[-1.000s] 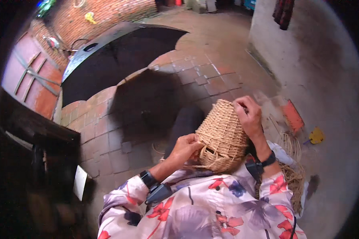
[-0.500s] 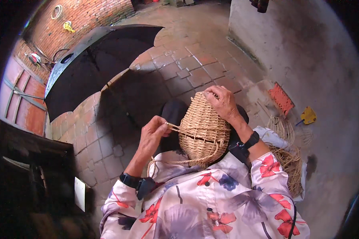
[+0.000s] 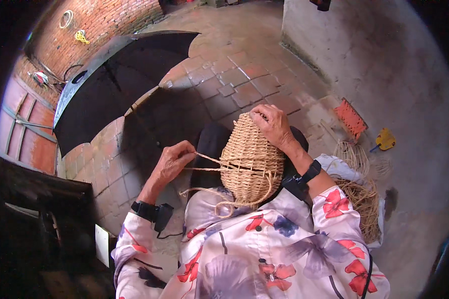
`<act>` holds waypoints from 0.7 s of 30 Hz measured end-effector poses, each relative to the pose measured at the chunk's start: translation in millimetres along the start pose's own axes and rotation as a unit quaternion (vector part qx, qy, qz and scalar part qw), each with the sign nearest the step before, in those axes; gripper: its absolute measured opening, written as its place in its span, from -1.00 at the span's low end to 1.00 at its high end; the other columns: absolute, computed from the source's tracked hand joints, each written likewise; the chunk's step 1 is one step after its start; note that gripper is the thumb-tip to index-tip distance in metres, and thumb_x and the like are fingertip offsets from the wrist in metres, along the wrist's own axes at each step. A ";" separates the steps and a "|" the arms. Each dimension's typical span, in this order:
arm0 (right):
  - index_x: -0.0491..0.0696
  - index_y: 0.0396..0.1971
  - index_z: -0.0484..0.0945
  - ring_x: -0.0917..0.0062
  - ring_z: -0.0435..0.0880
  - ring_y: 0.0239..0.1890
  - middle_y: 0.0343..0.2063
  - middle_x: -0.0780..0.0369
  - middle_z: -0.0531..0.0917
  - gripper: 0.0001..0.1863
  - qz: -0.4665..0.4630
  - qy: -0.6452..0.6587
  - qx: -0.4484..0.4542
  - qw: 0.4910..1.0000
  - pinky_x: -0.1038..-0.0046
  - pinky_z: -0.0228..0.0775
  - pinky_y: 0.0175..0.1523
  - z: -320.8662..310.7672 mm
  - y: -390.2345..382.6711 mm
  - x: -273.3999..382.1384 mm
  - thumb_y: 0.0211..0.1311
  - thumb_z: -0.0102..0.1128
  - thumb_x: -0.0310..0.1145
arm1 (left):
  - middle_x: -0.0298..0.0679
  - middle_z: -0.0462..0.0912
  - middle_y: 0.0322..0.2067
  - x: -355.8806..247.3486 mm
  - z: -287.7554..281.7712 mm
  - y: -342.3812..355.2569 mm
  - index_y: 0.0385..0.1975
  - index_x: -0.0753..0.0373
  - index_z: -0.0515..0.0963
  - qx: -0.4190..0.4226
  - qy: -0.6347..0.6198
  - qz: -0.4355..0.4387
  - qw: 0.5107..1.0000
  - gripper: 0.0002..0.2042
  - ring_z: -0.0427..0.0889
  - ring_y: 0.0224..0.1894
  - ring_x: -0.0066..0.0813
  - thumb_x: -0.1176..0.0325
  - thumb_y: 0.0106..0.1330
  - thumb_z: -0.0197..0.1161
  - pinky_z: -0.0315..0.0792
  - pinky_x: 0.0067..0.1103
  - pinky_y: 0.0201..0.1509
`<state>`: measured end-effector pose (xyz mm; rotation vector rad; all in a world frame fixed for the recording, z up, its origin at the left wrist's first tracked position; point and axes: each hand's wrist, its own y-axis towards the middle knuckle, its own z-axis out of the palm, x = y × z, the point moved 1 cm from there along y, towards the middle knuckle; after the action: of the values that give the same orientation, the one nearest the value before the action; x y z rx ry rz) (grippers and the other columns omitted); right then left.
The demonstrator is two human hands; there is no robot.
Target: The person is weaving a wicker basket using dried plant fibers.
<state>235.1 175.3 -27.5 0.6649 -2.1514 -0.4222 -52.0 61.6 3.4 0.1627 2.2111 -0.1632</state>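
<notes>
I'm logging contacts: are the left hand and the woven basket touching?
Apart: the head view shows a gap between the left hand and woven basket, bridged only by cord.

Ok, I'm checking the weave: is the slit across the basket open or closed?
Open: a dark gap shows across the basket, near cord in the left hand.

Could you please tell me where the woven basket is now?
In the head view, the woven basket is slightly right of centre, its far end under the right hand.

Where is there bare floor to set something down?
Open paving runs between the black umbrella and gray wall, beyond the woven basket. It's crowded to the basket's right: red brick, straw-colored cord, white sack.
</notes>
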 end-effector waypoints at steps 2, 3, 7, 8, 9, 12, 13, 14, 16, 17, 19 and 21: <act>-0.06 -0.41 0.59 0.22 0.59 -0.27 -0.41 0.17 0.65 -0.79 -0.003 -0.007 -0.002 1.000 0.24 0.41 -0.14 1.2 -0.3 -1.8 0.19 0.12 -0.23 | -0.27 0.49 -0.49 -10.5 -1.9 -4.0 -0.34 0.29 0.56 -0.072 0.006 0.056 0.996 -0.89 0.53 -0.30 -0.44 0.44 0.17 0.25 0.41 -0.52 -0.23; -0.06 -0.42 0.58 0.22 0.59 -0.27 -0.41 0.17 0.65 -0.79 -0.007 -0.017 0.001 1.000 0.24 0.41 -0.14 1.5 -0.6 -2.7 0.19 0.12 -0.23 | -0.27 0.49 -0.49 -16.8 0.9 -5.9 -0.34 0.29 0.56 -0.071 0.007 0.057 0.996 -0.89 0.53 -0.30 -0.44 0.44 0.17 0.25 0.41 -0.52 -0.23; -0.06 -0.42 0.58 0.22 0.59 -0.27 -0.41 0.17 0.65 -0.80 -0.004 0.002 -0.008 1.000 0.23 0.41 -0.13 -1.0 -1.6 0.9 0.20 0.12 -0.23 | -0.30 0.48 -0.49 -36.8 36.7 -25.8 -0.41 0.16 0.63 -0.191 0.182 0.260 0.929 -0.84 0.47 -0.36 -0.33 0.48 -0.04 0.36 0.32 -0.44 -0.26; -0.06 -0.42 0.58 0.22 0.58 -0.27 -0.41 0.18 0.65 -0.80 -0.001 -0.004 -0.008 1.000 0.24 0.41 -0.13 -0.5 -2.9 -0.5 0.20 0.12 -0.24 | -0.31 0.48 -0.49 -43.7 49.0 -28.8 -0.40 0.14 0.64 -0.160 0.212 0.283 0.921 -0.82 0.46 -0.37 -0.34 0.46 -0.06 0.39 0.28 -0.43 -0.27; -0.06 -0.42 0.58 0.22 0.58 -0.28 -0.41 0.18 0.65 -0.80 0.001 -0.010 -0.009 1.000 0.24 0.41 -0.14 -0.4 -2.4 0.7 0.20 0.12 -0.24 | -0.32 0.48 -0.50 -45.2 58.4 -31.4 -0.39 0.14 0.65 -0.154 0.217 0.263 0.928 -0.80 0.46 -0.37 -0.34 0.44 -0.07 0.40 0.27 -0.42 -0.27; -0.06 -0.41 0.58 0.22 0.58 -0.27 -0.40 0.19 0.65 -0.81 -0.008 -0.009 -0.012 1.000 0.25 0.41 -0.14 0.1 -1.6 5.3 0.20 0.12 -0.25 | -0.32 0.50 -0.51 -43.3 67.9 -29.9 -0.38 0.15 0.64 -0.161 0.227 0.239 0.930 -0.79 0.47 -0.38 -0.34 0.41 -0.08 0.42 0.26 -0.41 -0.27; -0.06 -0.41 0.58 0.22 0.58 -0.27 -0.40 0.19 0.65 -0.81 -0.008 -0.009 -0.010 1.000 0.25 0.41 -0.14 -0.8 -1.9 5.9 0.20 0.12 -0.25 | -0.32 0.50 -0.51 -44.0 67.6 -27.7 -0.41 0.15 0.63 -0.167 0.234 0.255 0.923 -0.80 0.48 -0.39 -0.33 0.42 -0.10 0.41 0.26 -0.42 -0.28; -0.06 -0.41 0.58 0.22 0.59 -0.28 -0.40 0.19 0.65 -0.81 -0.008 -0.008 -0.007 1.000 0.25 0.42 -0.14 -1.7 -1.7 6.2 0.20 0.12 -0.25 | -0.33 0.51 -0.51 -44.8 67.5 -26.2 -0.44 0.15 0.62 -0.173 0.242 0.271 0.915 -0.81 0.48 -0.39 -0.33 0.42 -0.11 0.41 0.26 -0.42 -0.29; -0.06 -0.40 0.58 0.22 0.59 -0.28 -0.40 0.18 0.65 -0.81 -0.007 -0.008 -0.005 1.000 0.26 0.42 -0.14 -1.6 -1.0 4.9 0.20 0.12 -0.25 | -0.32 0.50 -0.52 -48.0 67.1 -23.5 -0.48 0.16 0.59 -0.158 0.250 0.272 0.915 -0.83 0.48 -0.40 -0.32 0.44 -0.14 0.38 0.26 -0.42 -0.29; -0.06 -0.40 0.58 0.22 0.59 -0.28 -0.40 0.18 0.65 -0.81 -0.011 -0.009 -0.006 1.000 0.25 0.42 -0.14 -0.8 -1.0 4.0 0.20 0.12 -0.25 | -0.31 0.50 -0.52 -49.8 66.5 -22.5 -0.53 0.16 0.57 -0.143 0.259 0.273 0.915 -0.84 0.48 -0.40 -0.31 0.45 -0.16 0.36 0.27 -0.42 -0.30; -0.06 -0.41 0.58 0.22 0.59 -0.27 -0.40 0.18 0.65 -0.81 -0.014 -0.012 -0.007 1.000 0.25 0.42 -0.14 -0.5 -1.6 2.0 0.20 0.11 -0.25 | -0.30 0.49 -0.53 -54.0 63.3 -19.4 -0.56 0.16 0.54 -0.145 0.265 0.261 0.917 -0.86 0.49 -0.40 -0.30 0.47 -0.17 0.33 0.27 -0.41 -0.31; -0.07 -0.40 0.58 0.22 0.59 -0.27 -0.41 0.18 0.65 -0.80 -0.006 -0.013 -0.012 1.000 0.25 0.41 -0.13 0.2 -2.8 1.0 0.20 0.11 -0.25 | -0.26 0.47 -0.55 -46.7 54.4 -11.4 -0.61 0.17 0.50 -0.182 0.286 0.232 0.912 -0.87 0.49 -0.40 -0.26 0.48 -0.18 0.30 0.29 -0.38 -0.34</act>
<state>235.3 172.5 -28.4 0.6632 -2.1642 -0.4645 16.5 38.1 8.8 0.5801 2.6502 0.6353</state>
